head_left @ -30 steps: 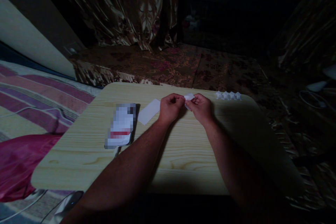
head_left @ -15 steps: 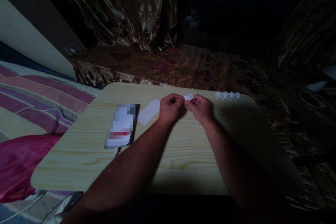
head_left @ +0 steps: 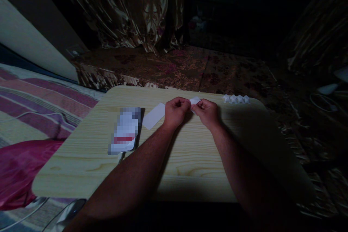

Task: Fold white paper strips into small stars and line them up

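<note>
Between my hands, over the far part of the wooden table [head_left: 195, 166], is a small folded piece of white paper [head_left: 195, 100]. My left hand [head_left: 176, 111] pinches its left side, with thumb and fingertips together. My right hand [head_left: 208, 113] is closed on its right side, thumb over the lower edge. The fingers hide part of the folds. Just left of my left hand lies a flat white paper sheet [head_left: 154, 116]. Several white folded paper stars [head_left: 236, 99] stand in a row near the far right edge of the table.
A phone [head_left: 126, 130] with a blurred screen and a cable lies on the left of the table. A pink bag [head_left: 27, 170] rests on a striped bedspread [head_left: 54, 96] at the left. Patterned curtains [head_left: 146, 11] hang beyond the table.
The folded paper has shifted slightly between my fingertips, and more of it shows below my right thumb. Both hands stay nearly in place.
</note>
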The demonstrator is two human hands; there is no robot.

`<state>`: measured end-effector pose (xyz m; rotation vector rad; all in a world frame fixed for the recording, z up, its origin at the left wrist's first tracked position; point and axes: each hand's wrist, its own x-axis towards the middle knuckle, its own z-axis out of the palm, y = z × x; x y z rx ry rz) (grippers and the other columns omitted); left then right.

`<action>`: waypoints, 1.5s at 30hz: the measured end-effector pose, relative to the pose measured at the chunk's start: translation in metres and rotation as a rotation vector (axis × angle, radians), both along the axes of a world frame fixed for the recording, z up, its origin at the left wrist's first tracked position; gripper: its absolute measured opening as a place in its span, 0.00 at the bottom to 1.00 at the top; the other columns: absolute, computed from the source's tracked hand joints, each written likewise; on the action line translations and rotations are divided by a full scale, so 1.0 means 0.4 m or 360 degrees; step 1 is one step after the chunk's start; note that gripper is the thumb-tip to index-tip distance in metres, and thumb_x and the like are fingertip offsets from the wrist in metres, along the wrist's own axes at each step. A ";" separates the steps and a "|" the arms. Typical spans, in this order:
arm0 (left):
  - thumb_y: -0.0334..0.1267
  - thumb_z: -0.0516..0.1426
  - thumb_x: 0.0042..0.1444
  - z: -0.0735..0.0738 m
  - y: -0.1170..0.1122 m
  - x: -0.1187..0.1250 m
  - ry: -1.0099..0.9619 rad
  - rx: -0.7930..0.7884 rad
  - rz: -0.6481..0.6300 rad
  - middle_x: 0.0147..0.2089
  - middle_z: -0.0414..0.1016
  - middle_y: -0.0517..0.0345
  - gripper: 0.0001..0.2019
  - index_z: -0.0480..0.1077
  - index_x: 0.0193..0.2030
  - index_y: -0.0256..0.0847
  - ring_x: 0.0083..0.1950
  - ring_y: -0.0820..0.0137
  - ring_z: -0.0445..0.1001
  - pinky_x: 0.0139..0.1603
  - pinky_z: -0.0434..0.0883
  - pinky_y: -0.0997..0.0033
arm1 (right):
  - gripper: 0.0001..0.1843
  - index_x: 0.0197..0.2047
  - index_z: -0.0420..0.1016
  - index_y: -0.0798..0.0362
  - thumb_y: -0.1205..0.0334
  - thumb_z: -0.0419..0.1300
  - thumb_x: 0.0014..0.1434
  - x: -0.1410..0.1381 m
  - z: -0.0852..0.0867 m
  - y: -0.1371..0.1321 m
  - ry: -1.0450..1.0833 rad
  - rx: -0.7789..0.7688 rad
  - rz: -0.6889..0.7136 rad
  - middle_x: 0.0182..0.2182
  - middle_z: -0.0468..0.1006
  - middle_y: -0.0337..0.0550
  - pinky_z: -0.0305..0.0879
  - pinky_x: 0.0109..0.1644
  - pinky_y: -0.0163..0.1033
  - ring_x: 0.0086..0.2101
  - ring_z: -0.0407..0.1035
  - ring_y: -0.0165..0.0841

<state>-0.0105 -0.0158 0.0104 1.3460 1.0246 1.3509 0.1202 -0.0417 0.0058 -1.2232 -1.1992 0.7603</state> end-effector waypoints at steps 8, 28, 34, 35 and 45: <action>0.40 0.62 0.48 0.000 -0.001 0.001 -0.0011 0.0020 -0.0002 0.25 0.76 0.58 0.08 0.76 0.29 0.37 0.26 0.74 0.70 0.29 0.67 0.75 | 0.10 0.23 0.68 0.53 0.59 0.63 0.47 0.002 0.001 -0.002 -0.0039 0.0019 0.0010 0.18 0.70 0.33 0.56 0.25 0.32 0.20 0.61 0.25; 0.40 0.63 0.47 -0.007 0.002 0.001 0.0014 0.0027 -0.0005 0.27 0.77 0.57 0.09 0.77 0.31 0.35 0.27 0.74 0.72 0.30 0.69 0.75 | 0.09 0.23 0.67 0.53 0.59 0.62 0.46 -0.001 -0.003 0.005 -0.0017 -0.0003 -0.0016 0.18 0.71 0.34 0.57 0.25 0.32 0.20 0.61 0.26; 0.40 0.64 0.47 -0.009 0.003 0.001 0.0001 0.0017 -0.0020 0.28 0.78 0.57 0.09 0.77 0.31 0.36 0.28 0.73 0.72 0.31 0.70 0.74 | 0.09 0.24 0.68 0.53 0.59 0.62 0.47 0.002 -0.010 0.005 -0.0030 0.0019 -0.0009 0.19 0.71 0.34 0.58 0.26 0.32 0.21 0.62 0.26; 0.40 0.64 0.47 -0.009 0.003 0.001 0.0002 0.0022 -0.0020 0.28 0.78 0.57 0.09 0.77 0.31 0.36 0.28 0.73 0.72 0.31 0.70 0.74 | 0.08 0.25 0.68 0.53 0.59 0.62 0.47 0.002 -0.011 0.004 -0.0044 0.0035 -0.0006 0.20 0.72 0.35 0.59 0.27 0.32 0.21 0.63 0.26; 0.41 0.63 0.48 -0.010 0.002 0.002 0.0048 0.0069 -0.0006 0.27 0.77 0.58 0.09 0.77 0.30 0.37 0.27 0.74 0.71 0.30 0.68 0.75 | 0.06 0.27 0.71 0.54 0.60 0.61 0.49 -0.003 -0.010 0.003 -0.0138 0.0017 -0.0025 0.23 0.74 0.37 0.62 0.29 0.32 0.25 0.66 0.28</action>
